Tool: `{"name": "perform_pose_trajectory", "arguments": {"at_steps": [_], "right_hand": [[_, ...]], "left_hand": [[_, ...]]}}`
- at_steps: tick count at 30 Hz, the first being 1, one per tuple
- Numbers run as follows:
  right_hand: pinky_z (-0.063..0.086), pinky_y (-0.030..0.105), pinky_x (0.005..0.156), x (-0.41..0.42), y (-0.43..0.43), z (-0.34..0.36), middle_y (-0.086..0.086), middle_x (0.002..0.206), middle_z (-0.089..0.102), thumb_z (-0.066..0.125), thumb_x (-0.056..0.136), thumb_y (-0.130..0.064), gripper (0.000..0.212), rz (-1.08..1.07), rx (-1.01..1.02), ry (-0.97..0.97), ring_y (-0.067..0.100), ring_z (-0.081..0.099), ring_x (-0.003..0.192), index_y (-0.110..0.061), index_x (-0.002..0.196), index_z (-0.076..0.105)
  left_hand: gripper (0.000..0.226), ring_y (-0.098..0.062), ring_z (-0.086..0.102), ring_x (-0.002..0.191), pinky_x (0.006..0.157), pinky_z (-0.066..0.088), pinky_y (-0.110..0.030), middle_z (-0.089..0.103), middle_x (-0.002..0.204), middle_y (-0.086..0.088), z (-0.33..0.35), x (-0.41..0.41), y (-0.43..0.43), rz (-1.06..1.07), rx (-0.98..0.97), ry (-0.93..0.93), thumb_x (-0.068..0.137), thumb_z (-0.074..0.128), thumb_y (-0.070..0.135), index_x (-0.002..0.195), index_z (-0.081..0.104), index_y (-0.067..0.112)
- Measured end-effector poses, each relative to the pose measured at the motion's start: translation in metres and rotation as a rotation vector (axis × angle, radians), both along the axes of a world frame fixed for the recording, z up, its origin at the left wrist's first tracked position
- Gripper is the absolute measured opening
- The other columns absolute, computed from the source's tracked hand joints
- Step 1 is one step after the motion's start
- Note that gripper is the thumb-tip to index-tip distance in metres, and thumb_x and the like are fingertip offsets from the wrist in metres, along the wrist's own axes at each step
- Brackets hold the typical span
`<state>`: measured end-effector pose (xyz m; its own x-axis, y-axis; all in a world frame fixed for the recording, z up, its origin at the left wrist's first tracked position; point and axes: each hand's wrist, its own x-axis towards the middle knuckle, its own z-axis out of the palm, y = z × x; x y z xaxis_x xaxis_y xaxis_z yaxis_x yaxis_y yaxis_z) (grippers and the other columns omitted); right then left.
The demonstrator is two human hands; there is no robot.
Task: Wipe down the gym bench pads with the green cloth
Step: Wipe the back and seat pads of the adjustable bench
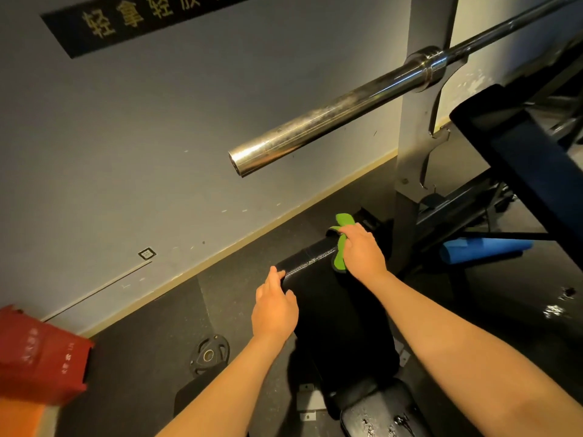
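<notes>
While the right hand [362, 252] grips the bunched green cloth [339, 262] on the far end of the black back pad [340, 310], the left hand [274, 305] rests with straight fingers on the pad's left edge. Droplets glisten on the seat pad [378, 414] nearest the camera. A steel barbell [331, 116] hangs overhead before a grey wall [126, 137]. On the dark rubber floor [151, 357] lies a weight plate [209, 354], near a red box [38, 351].
</notes>
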<state>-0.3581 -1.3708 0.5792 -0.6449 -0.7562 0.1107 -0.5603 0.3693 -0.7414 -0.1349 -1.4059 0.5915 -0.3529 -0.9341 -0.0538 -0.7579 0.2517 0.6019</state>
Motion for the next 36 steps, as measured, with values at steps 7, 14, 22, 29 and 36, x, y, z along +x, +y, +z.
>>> {"name": "perform_pose_trajectory", "arguments": {"at_steps": [7, 14, 22, 29, 36], "right_hand": [[0.043, 0.043, 0.105, 0.024, -0.001, 0.001, 0.005, 0.135, 0.053, 0.053, 0.092, 0.001, 0.042, -0.109, -0.131, -0.066, 0.026, 0.05, 0.122, -0.016, 0.131, 0.057], [0.003, 0.031, 0.12, 0.075, -0.017, -0.002, 0.0, 0.143, 0.053, 0.053, 0.095, -0.005, 0.044, 0.493, -0.101, 0.317, 0.016, 0.028, 0.145, -0.016, 0.137, 0.057], [0.025, 0.031, 0.119, -0.003, -0.022, -0.007, -0.004, 0.144, 0.052, 0.046, 0.098, -0.012, 0.039, 0.339, -0.028, 0.282, 0.012, 0.041, 0.138, -0.02, 0.135, 0.058], [0.05, 0.035, 0.094, -0.014, -0.027, 0.009, 0.003, 0.127, 0.062, 0.036, 0.099, -0.001, 0.042, -0.097, 0.015, -0.221, 0.024, 0.061, 0.109, -0.018, 0.128, 0.062], [0.046, 0.038, 0.105, 0.074, -0.04, -0.002, 0.001, 0.124, 0.067, 0.053, 0.089, 0.004, 0.043, 0.209, -0.144, 0.23, 0.017, 0.057, 0.121, -0.019, 0.122, 0.069]], "left_hand": [[0.042, -0.018, 0.041, 0.129, 0.097, 0.048, -0.036, 0.044, 0.146, 0.005, 0.008, -0.019, 0.001, -0.011, -0.089, -0.074, 0.101, 0.051, 0.033, 0.141, 0.037, 0.029], [0.047, -0.023, 0.024, 0.144, 0.108, 0.04, -0.043, 0.021, 0.163, 0.004, 0.005, -0.024, 0.008, 0.009, -0.081, -0.12, 0.103, 0.044, 0.035, 0.149, 0.033, 0.033], [0.048, -0.021, 0.025, 0.144, 0.111, 0.038, -0.04, 0.027, 0.158, 0.004, 0.002, -0.035, 0.01, 0.096, -0.083, -0.032, 0.101, 0.051, 0.038, 0.145, 0.039, 0.027], [0.049, -0.02, 0.024, 0.146, 0.109, 0.035, -0.032, 0.023, 0.159, 0.003, -0.008, -0.032, 0.006, 0.083, -0.083, 0.062, 0.099, 0.056, 0.04, 0.143, 0.042, 0.024], [0.049, -0.019, 0.023, 0.141, 0.1, 0.04, -0.029, 0.023, 0.16, 0.003, -0.023, -0.006, -0.02, -0.107, -0.092, 0.115, 0.095, 0.061, 0.043, 0.138, 0.045, 0.025]]}}
